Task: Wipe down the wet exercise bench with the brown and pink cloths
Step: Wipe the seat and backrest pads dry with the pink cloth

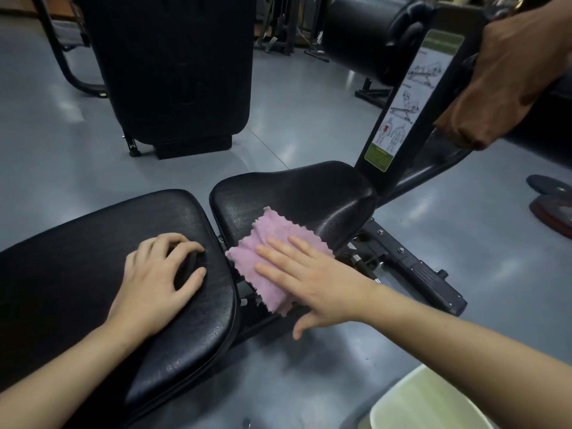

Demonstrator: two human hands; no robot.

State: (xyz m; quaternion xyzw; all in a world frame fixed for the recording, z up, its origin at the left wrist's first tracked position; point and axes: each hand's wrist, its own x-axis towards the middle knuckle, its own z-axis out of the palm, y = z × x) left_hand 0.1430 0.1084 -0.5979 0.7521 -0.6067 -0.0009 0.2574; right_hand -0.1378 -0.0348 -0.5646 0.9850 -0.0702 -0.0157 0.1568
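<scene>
The black exercise bench has a long back pad (77, 258) at the left and a curved seat pad (297, 193) in the middle. My left hand (158, 280) rests on the back pad with curled fingers and holds nothing. My right hand (312, 283) lies flat, fingers spread, pressing the pink cloth (266, 261) onto the near edge of the seat pad. The brown cloth (507, 88) hangs over the bench's upright handle at the top right.
A label with exercise drawings (402, 100) runs down the upright post. The bench's metal frame (418, 267) sticks out to the right. Another black padded machine (173, 66) stands behind on the grey floor. A pale green container (427, 400) sits at the bottom right.
</scene>
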